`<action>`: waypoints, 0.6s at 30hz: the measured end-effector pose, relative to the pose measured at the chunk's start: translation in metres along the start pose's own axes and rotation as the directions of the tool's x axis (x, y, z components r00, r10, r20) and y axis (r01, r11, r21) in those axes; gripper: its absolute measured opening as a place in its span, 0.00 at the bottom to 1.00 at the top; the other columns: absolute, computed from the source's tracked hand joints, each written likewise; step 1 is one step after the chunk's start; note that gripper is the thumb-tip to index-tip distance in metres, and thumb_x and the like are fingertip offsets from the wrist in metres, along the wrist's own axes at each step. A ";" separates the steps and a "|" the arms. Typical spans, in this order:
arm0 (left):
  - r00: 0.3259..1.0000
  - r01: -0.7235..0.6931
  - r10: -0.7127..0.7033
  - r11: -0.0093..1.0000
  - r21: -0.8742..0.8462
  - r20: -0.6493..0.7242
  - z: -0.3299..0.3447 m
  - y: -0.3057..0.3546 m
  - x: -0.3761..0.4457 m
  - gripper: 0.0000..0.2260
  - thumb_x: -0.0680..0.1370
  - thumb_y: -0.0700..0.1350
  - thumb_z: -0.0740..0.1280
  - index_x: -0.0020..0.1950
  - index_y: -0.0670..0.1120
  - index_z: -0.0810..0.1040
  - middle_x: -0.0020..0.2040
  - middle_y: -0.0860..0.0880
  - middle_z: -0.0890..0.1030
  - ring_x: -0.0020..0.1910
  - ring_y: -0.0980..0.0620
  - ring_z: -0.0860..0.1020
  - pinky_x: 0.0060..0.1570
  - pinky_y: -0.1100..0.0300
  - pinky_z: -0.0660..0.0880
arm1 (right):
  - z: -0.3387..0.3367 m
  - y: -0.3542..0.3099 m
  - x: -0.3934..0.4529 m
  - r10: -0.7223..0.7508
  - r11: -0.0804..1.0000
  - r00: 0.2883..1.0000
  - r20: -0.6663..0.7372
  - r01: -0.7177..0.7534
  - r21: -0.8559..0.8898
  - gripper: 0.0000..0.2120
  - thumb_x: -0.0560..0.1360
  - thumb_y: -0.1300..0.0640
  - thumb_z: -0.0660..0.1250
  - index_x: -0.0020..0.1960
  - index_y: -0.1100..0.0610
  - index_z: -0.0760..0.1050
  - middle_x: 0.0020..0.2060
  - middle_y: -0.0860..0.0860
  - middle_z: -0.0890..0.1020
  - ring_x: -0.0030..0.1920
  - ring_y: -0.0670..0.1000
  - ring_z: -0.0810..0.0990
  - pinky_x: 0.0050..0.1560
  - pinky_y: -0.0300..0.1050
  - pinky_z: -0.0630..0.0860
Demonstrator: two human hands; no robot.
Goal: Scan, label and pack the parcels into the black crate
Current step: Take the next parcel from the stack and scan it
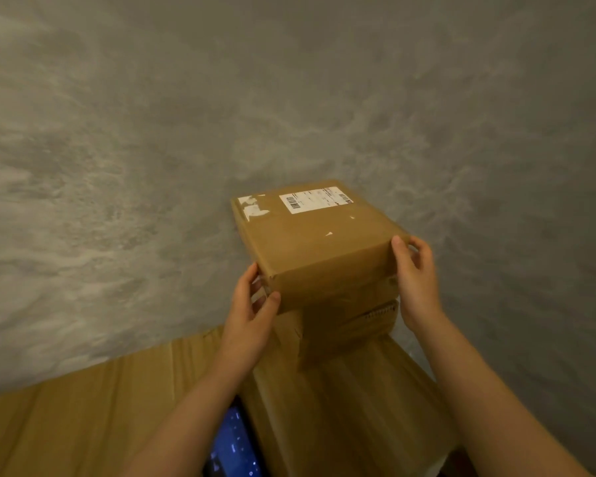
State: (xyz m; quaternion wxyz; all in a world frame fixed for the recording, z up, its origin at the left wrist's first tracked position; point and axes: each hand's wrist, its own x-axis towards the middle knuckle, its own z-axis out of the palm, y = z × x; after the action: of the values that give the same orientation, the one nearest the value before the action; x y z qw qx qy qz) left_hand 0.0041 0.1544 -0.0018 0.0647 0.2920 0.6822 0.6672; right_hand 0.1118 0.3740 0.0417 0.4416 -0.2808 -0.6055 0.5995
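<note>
The brown parcel (319, 242) sits on top of a stack of cardboard boxes (344, 339) against the grey wall (152, 132), clasped at its two near corners by left hand (248, 311) and right hand (415, 277) (label (315, 200) at the far edge, crate not in view).

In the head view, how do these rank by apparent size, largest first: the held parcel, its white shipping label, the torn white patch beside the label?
1. Held parcel, gripped by both hands.
2. White shipping label.
3. Torn white patch, looks clearly smaller than the label.
</note>
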 end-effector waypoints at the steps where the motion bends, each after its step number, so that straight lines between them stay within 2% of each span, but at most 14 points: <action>1: 1.000 -0.009 0.009 1.000 -0.027 -0.028 -0.007 0.001 -0.006 0.24 0.82 0.47 0.61 0.78 0.56 0.60 0.69 0.58 0.71 0.63 0.67 0.72 0.50 0.72 0.73 | 0.006 -0.001 -0.009 -0.024 1.000 1.000 0.003 0.024 0.013 0.20 0.79 0.44 0.63 0.68 0.48 0.65 0.60 0.45 0.73 0.54 0.42 0.75 0.53 0.42 0.74; 4: 0.996 -0.040 0.032 0.996 -0.083 -0.087 -0.030 -0.003 -0.020 0.20 0.83 0.46 0.58 0.76 0.51 0.63 0.65 0.60 0.74 0.61 0.70 0.74 0.50 0.77 0.72 | 0.029 -0.006 -0.035 -0.103 0.994 0.994 -0.024 0.104 0.031 0.16 0.78 0.43 0.65 0.61 0.46 0.66 0.55 0.43 0.75 0.52 0.39 0.76 0.45 0.35 0.73; 5: 0.994 -0.046 0.035 0.994 -0.099 -0.104 -0.040 -0.005 -0.025 0.20 0.83 0.49 0.58 0.75 0.50 0.65 0.65 0.59 0.75 0.60 0.69 0.74 0.52 0.76 0.72 | 0.038 -0.006 -0.042 -0.113 0.993 0.993 -0.040 0.114 0.037 0.14 0.77 0.42 0.65 0.59 0.45 0.68 0.55 0.44 0.76 0.52 0.40 0.76 0.46 0.36 0.73; 7: 0.987 -0.055 0.036 0.991 -0.119 -0.154 -0.061 -0.012 -0.035 0.23 0.81 0.57 0.60 0.73 0.49 0.67 0.65 0.55 0.77 0.63 0.61 0.75 0.58 0.68 0.74 | 0.054 -0.005 -0.055 -0.107 0.992 0.993 -0.053 0.110 0.055 0.12 0.75 0.41 0.67 0.55 0.42 0.70 0.56 0.46 0.77 0.55 0.46 0.78 0.49 0.43 0.76; 9: 0.979 -0.044 0.014 0.989 -0.141 -0.206 -0.083 -0.018 -0.045 0.27 0.76 0.62 0.59 0.70 0.49 0.70 0.63 0.53 0.79 0.64 0.54 0.76 0.62 0.58 0.73 | 0.071 -0.004 -0.070 -0.076 0.995 0.997 -0.025 0.077 0.060 0.17 0.74 0.41 0.68 0.59 0.44 0.70 0.57 0.48 0.77 0.56 0.48 0.77 0.52 0.46 0.77; 11: 0.960 -0.045 -0.005 0.984 -0.173 -0.278 -0.105 -0.022 -0.056 0.26 0.74 0.63 0.58 0.66 0.50 0.73 0.61 0.54 0.80 0.62 0.53 0.77 0.60 0.56 0.74 | 0.089 -0.003 -0.084 -0.051 0.997 0.999 0.005 0.050 0.058 0.22 0.74 0.39 0.67 0.62 0.48 0.69 0.57 0.46 0.76 0.55 0.47 0.76 0.50 0.43 0.75; 13: 0.943 -0.050 -0.012 0.983 -0.176 -0.332 -0.126 -0.027 -0.067 0.24 0.74 0.61 0.59 0.65 0.50 0.74 0.60 0.52 0.80 0.61 0.51 0.78 0.58 0.55 0.74 | 0.107 0.000 -0.097 -0.031 0.998 0.999 0.038 0.029 0.062 0.22 0.73 0.39 0.68 0.61 0.46 0.67 0.54 0.43 0.75 0.53 0.43 0.75 0.46 0.40 0.72; 15: 0.942 -0.030 -0.014 0.992 -0.125 -0.335 -0.149 -0.034 -0.083 0.22 0.76 0.60 0.59 0.66 0.52 0.73 0.60 0.55 0.80 0.62 0.52 0.77 0.59 0.54 0.74 | 0.126 0.009 -0.109 0.048 0.997 0.994 0.099 -0.053 0.051 0.21 0.74 0.41 0.68 0.61 0.45 0.65 0.51 0.40 0.72 0.51 0.42 0.73 0.43 0.41 0.71; 18: 0.953 0.015 -0.019 1.000 -0.012 -0.302 -0.185 -0.049 -0.110 0.19 0.79 0.56 0.58 0.69 0.55 0.70 0.63 0.59 0.77 0.64 0.56 0.75 0.62 0.56 0.72 | 0.151 0.029 -0.130 0.208 0.975 0.966 0.152 -0.217 0.043 0.20 0.74 0.43 0.68 0.62 0.46 0.65 0.52 0.42 0.72 0.51 0.45 0.72 0.45 0.47 0.70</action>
State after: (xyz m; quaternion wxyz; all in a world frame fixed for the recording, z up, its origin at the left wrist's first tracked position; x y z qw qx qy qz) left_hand -0.0093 -0.0571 -0.0632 -0.0330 0.1805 0.6833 0.7067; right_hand 0.0336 0.1928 0.0040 0.3374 -0.2862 -0.5846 0.6801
